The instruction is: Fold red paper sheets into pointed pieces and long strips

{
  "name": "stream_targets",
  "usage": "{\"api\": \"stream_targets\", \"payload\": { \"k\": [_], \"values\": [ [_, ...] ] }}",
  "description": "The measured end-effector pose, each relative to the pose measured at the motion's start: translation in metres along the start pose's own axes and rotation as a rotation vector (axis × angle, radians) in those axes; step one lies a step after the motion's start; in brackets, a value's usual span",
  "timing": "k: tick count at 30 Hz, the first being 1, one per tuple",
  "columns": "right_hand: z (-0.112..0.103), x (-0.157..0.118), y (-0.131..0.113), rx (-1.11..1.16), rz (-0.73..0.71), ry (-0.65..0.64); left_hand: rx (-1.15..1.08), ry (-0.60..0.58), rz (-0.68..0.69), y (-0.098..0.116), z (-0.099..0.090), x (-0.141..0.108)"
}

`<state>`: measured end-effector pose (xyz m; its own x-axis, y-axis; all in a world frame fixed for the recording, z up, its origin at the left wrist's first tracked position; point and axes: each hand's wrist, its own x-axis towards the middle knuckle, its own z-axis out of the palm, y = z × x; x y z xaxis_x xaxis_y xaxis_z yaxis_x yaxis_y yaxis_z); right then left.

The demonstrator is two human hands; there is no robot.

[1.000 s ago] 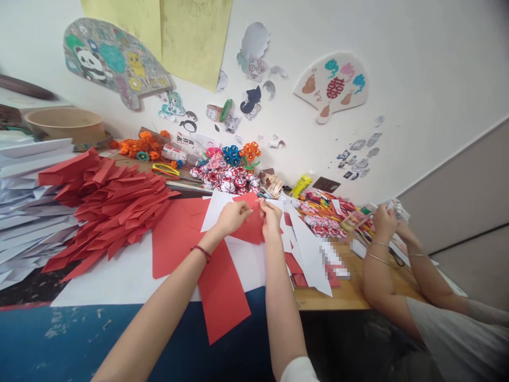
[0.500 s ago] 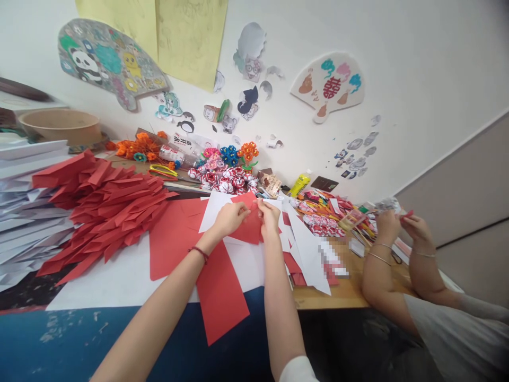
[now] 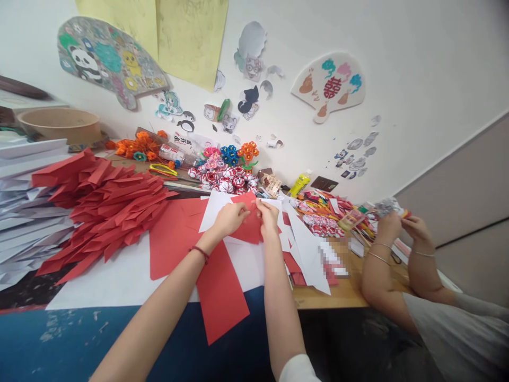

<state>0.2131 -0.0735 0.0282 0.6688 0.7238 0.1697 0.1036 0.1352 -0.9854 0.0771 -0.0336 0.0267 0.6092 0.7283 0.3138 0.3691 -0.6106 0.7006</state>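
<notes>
A small red paper sheet (image 3: pixel 245 233) is between my two hands, in front of a white sheet (image 3: pixel 212 209). My left hand (image 3: pixel 231 218) is closed, its thumb and fingertips pinched together over the red paper; whatever is between them is too small to make out. At the right edge of that paper, my right hand (image 3: pixel 268 215) is closed with the thumb and fingers pinching it. Under my left forearm a larger red sheet (image 3: pixel 222 297) sticks out past the table's front edge. Another red sheet (image 3: pixel 167 244) lies flat to the left.
Piles of folded red strips (image 3: pixel 107 201) and folded white strips (image 3: pixel 32 212) stand at left. Paper flowers (image 3: pixel 226 178) and a yellow bottle (image 3: pixel 299 184) sit along the wall. Loose white paper (image 3: pixel 308 249) lies right of my hands. A co-worker's hands (image 3: pixel 401 225) work at far right.
My hands and the red paper between them stay almost in place. At far right, the co-worker's fingers have shifted slightly around a small item.
</notes>
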Motion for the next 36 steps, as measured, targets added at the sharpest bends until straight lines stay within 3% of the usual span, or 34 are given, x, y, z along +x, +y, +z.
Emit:
{"api": "stream_targets", "payload": {
  "k": [16, 24, 30, 36],
  "values": [
    [-0.002, 0.01, 0.012, 0.082, -0.014, -0.034, -0.019, 0.02, 0.014, -0.003, 0.003, 0.002],
    [-0.001, 0.002, 0.009, 0.118, -0.003, -0.332, 0.017, 0.088, -0.008, -0.001, 0.0, 0.001],
    [0.002, 0.001, 0.01, 0.134, -0.041, -0.273, -0.016, 0.088, -0.034, -0.004, 0.0, 0.004],
    [-0.002, 0.006, 0.013, 0.199, -0.06, -0.109, -0.078, 0.05, 0.003, 0.0, 0.001, 0.003]
  ]
}}
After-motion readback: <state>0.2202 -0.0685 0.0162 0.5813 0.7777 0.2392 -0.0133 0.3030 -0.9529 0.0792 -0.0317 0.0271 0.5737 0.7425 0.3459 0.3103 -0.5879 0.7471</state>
